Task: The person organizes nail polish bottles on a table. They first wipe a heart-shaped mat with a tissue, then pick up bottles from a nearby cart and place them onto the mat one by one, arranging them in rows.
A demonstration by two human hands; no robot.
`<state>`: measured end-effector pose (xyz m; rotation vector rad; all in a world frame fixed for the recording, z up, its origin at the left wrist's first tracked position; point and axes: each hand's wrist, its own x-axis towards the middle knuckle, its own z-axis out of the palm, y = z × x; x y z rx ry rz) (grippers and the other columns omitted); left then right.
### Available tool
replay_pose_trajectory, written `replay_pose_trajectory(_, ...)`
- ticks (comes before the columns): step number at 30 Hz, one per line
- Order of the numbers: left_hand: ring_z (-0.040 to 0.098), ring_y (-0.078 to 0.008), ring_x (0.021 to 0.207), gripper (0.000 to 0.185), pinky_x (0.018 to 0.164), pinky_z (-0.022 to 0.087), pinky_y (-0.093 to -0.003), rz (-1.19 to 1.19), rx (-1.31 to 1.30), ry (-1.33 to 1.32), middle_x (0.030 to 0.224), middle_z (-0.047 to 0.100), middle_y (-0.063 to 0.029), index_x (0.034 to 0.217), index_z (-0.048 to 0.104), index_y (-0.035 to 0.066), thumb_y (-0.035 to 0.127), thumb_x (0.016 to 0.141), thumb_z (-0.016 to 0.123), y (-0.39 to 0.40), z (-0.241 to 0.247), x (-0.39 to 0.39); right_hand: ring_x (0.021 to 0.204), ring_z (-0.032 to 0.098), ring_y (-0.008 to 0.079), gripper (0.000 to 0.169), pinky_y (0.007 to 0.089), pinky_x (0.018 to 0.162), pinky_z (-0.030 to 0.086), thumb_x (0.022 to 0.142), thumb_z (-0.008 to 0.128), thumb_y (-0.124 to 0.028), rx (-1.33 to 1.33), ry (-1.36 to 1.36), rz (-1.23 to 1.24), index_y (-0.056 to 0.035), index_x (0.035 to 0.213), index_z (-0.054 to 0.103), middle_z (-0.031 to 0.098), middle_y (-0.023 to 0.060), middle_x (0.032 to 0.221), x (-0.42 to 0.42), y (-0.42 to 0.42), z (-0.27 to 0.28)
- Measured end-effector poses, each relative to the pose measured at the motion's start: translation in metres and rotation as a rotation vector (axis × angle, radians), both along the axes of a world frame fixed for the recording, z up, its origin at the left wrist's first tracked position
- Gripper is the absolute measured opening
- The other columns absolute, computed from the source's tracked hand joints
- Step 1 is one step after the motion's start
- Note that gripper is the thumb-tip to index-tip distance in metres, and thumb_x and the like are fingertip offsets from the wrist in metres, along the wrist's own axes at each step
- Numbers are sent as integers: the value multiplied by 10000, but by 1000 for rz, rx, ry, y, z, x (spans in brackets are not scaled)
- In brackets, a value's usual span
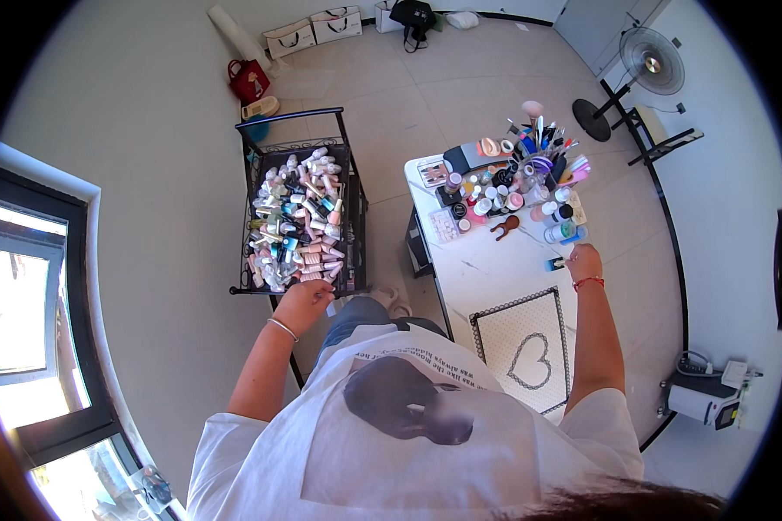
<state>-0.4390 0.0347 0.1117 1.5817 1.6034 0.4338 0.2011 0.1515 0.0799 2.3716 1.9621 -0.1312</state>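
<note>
My left hand (306,305) is at the near edge of a black metal trolley (290,117). Its fingers are curled beside the nearest of many nail polish bottles (293,225) heaped in the top tray; whether they grip the rim or a bottle cannot be told. Over the right side of a white marble-patterned table (456,260), my right hand (585,264) pinches a small bottle (554,264) with a blue-green body and a pale cap. Beyond that hand stand a clear jar with a green label (558,232) and a black-capped bottle (563,213).
Jars, brushes and a brown figure-shaped object (506,226) crowd the table's far part. A lace-edged mat with a heart (521,348) lies nearer me. A fan (651,62) stands far right, and a white-and-black machine (697,397) sits right of the table. Paper bags (290,39) line the far wall.
</note>
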Motion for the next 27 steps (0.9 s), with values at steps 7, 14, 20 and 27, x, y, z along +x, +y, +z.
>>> replay_pose_trajectory(7, 684, -271, 775, 218, 730, 536, -358, 8, -11, -5, 908, 711, -150, 1032, 687, 20, 160, 865, 674, -3, -4, -3, 882, 666, 331, 204, 418, 800, 547, 699, 830, -157, -44, -41, 8, -51, 821, 705, 673, 159, 932, -6, 3, 4)
replay_pose_trajectory(14, 689, -276, 796, 213, 745, 539, -365, 7, 6, -10, 909, 714, -147, 1028, 692, 28, 164, 864, 677, -3, -16, -9, 886, 660, 334, 195, 421, 800, 543, 704, 809, -145, -34, -57, 28, -40, 824, 695, 674, 158, 911, -4, 1, 4)
replay_pose_trajectory(20, 694, -296, 830, 214, 766, 539, -378, 231, 71, 28, 919, 724, -145, 1018, 689, 29, 187, 874, 671, 14, -74, -42, 853, 648, 333, 199, 411, 784, 533, 686, 807, -109, 24, 41, 29, -47, 812, 666, 664, 147, 891, -3, -6, 2)
replay_pose_trajectory(27, 627, -391, 1042, 639, 908, 505, -456, 355, 15, 294, 1105, 638, -238, 1389, 473, 125, 149, 786, 683, 62, -125, -83, 1092, 567, 358, 377, 458, 891, 497, 720, 777, -108, 235, -4, 102, -61, 1068, 643, 617, 150, 1126, -51, -25, 32)
